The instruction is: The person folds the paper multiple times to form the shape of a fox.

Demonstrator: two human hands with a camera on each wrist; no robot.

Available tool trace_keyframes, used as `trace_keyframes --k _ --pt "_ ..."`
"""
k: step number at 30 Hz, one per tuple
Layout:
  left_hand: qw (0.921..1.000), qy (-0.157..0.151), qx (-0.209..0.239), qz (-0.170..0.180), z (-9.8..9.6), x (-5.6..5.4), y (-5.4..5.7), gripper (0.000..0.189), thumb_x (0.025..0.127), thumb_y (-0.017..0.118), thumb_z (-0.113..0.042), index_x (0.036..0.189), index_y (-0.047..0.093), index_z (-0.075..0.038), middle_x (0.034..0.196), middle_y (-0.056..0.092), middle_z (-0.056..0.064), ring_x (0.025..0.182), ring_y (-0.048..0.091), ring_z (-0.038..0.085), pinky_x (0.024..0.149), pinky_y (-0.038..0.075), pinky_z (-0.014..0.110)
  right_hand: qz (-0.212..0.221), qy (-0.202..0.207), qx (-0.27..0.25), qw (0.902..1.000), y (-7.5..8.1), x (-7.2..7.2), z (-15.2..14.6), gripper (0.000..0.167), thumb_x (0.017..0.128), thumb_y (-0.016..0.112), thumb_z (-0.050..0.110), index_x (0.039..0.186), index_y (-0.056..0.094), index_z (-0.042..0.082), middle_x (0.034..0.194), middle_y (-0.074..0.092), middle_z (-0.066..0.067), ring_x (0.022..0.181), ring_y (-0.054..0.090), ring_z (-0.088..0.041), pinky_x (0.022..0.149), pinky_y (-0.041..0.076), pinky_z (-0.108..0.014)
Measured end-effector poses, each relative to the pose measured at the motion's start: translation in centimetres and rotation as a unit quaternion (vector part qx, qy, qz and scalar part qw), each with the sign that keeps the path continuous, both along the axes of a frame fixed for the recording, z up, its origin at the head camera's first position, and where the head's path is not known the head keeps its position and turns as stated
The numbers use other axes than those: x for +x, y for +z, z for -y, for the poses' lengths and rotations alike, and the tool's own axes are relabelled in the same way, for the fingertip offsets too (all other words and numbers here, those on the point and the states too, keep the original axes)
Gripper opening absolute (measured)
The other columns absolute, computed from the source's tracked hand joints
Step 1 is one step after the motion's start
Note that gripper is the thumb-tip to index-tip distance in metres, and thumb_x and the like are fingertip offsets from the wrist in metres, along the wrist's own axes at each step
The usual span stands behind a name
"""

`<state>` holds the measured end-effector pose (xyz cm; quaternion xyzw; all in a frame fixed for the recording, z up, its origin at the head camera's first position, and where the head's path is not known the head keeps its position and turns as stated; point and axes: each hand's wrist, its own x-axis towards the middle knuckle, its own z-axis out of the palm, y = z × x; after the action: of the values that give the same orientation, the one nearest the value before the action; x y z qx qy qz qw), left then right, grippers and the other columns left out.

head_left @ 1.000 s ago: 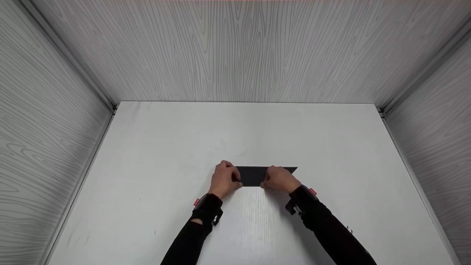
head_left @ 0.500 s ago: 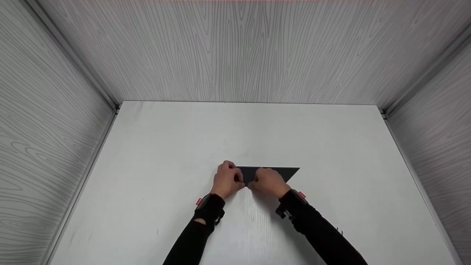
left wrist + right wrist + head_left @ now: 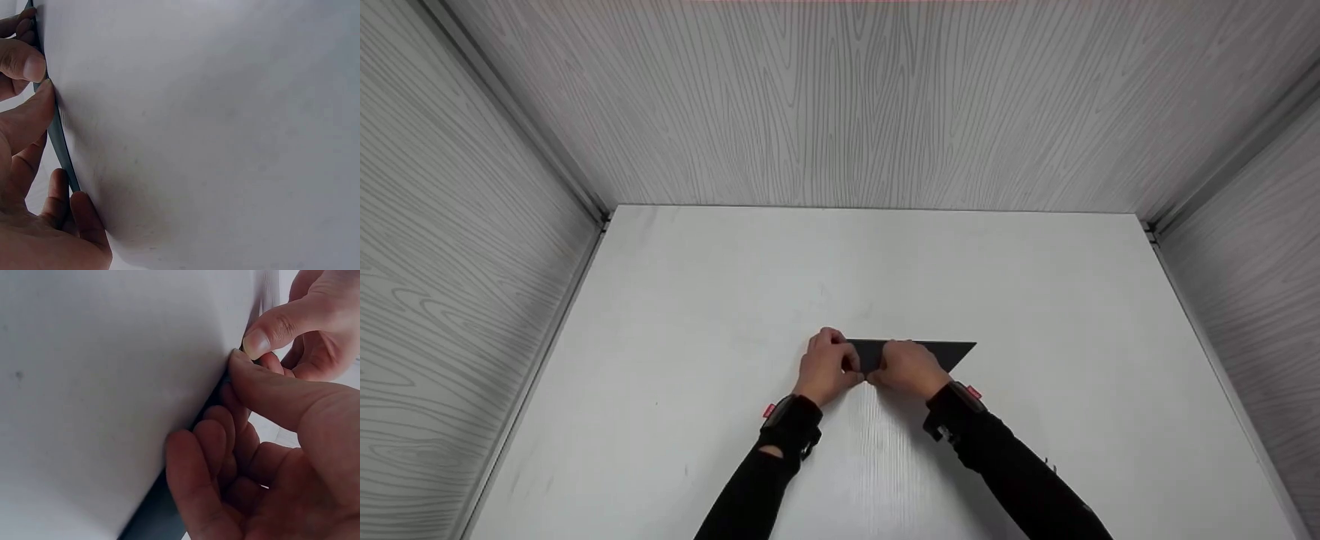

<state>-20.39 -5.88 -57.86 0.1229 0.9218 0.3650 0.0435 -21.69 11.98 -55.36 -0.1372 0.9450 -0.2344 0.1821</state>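
left hand (image 3: 826,369): pinching the dark sheet (image 3: 952,352) at its near edge | right hand (image 3: 913,369): pinching the same edge, thumbs almost meeting; fingers curling | sheet: extending behind and between both hands, over the middle of the white tabletop (image 3: 735,285); its right end tapering to a point beyond the right hand

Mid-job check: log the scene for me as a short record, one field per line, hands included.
item: dark sheet, straight far edge, slanted right edge
left hand: pinches the sheet near its left side
right hand: pinches the sheet, right of the left hand
hand spacing: close together at the sheet's near edge
surface: white table
backdrop: wood-grain back wall
sleeves: black, both arms
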Motion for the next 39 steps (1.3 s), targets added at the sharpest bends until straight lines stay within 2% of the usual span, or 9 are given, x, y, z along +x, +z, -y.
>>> trace_keyframes --k 8,13,19,24,30,34,39 --pt "1.0 -0.004 0.002 0.002 0.0 -0.1 -0.2 0.022 0.08 0.088 -0.007 0.074 0.067 -0.012 0.113 0.05 0.008 0.116 0.046 0.033 0.09 0.046 0.049 0.023 -0.019 0.021 0.9993 0.4 0.0 -3.1 0.044 0.088 0.082 0.018 0.061 0.047 0.016 0.055 0.038 0.007 0.054 0.039 -0.014 0.054 0.032 -0.031" --pt "1.0 -0.005 0.0 0.007 0.3 0.0 -0.3 0.022 0.08 0.087 -0.007 0.075 0.066 -0.012 0.113 0.048 0.007 0.116 0.045 0.032 0.088 0.045 0.047 0.032 -0.024 0.031 0.9987 0.5 0.2 -5.2 0.049 0.088 0.08 0.018 0.055 0.044 0.016 0.051 0.032 0.009 0.051 0.033 -0.011 0.051 0.029 -0.029" --pt "0.9999 -0.001 0.001 0.012 0.4 0.0 0.0 0.022 0.08 0.087 -0.006 0.075 0.066 -0.011 0.113 0.049 0.007 0.117 0.045 0.033 0.091 0.045 0.048 0.029 -0.037 0.031 0.9984 0.5 0.4 -7.2 0.051 0.088 0.08 0.018 0.055 0.042 0.017 0.051 0.032 0.01 0.05 0.033 -0.011 0.051 0.028 -0.029" --pt "0.9998 -0.005 0.002 0.017 0.2 -0.1 0.2 0.021 0.081 0.087 -0.008 0.076 0.067 -0.011 0.115 0.049 0.008 0.118 0.045 0.033 0.09 0.044 0.049 0.031 -0.034 0.028 0.9985 0.6 0.5 -8.0 0.046 0.088 0.08 0.018 0.054 0.05 0.014 0.051 0.035 0.01 0.05 0.034 -0.011 0.051 0.03 -0.028" --pt "0.9999 -0.011 0.002 0.009 0.1 -0.1 0.1 0.02 0.083 0.086 -0.008 0.077 0.067 -0.009 0.115 0.048 0.008 0.118 0.044 0.034 0.091 0.044 0.05 0.042 -0.039 0.027 0.998 0.7 0.2 -8.8 0.021 0.087 0.08 0.014 0.069 0.073 0.004 0.058 0.053 0.006 0.055 0.046 -0.013 0.053 0.038 -0.028" --pt "0.9998 -0.014 0.0 0.011 0.0 0.1 0.1 0.02 0.083 0.086 -0.008 0.078 0.067 -0.009 0.115 0.047 0.008 0.117 0.043 0.034 0.091 0.043 0.05 0.049 -0.039 0.007 0.998 0.6 0.1 -9.3 0.019 0.088 0.079 0.014 0.072 0.075 0.004 0.059 0.056 0.005 0.055 0.047 -0.012 0.054 0.039 -0.026" --pt "0.9999 -0.012 -0.003 0.008 0.1 0.1 0.1 0.021 0.082 0.087 -0.008 0.077 0.067 -0.009 0.116 0.048 0.009 0.12 0.044 0.036 0.093 0.044 0.051 0.009 -0.047 -0.028 0.9985 0.6 0.7 -8.3 0.016 0.092 0.076 0.014 0.08 0.074 0.003 0.067 0.061 0.003 0.059 0.05 -0.012 0.058 0.042 -0.029"
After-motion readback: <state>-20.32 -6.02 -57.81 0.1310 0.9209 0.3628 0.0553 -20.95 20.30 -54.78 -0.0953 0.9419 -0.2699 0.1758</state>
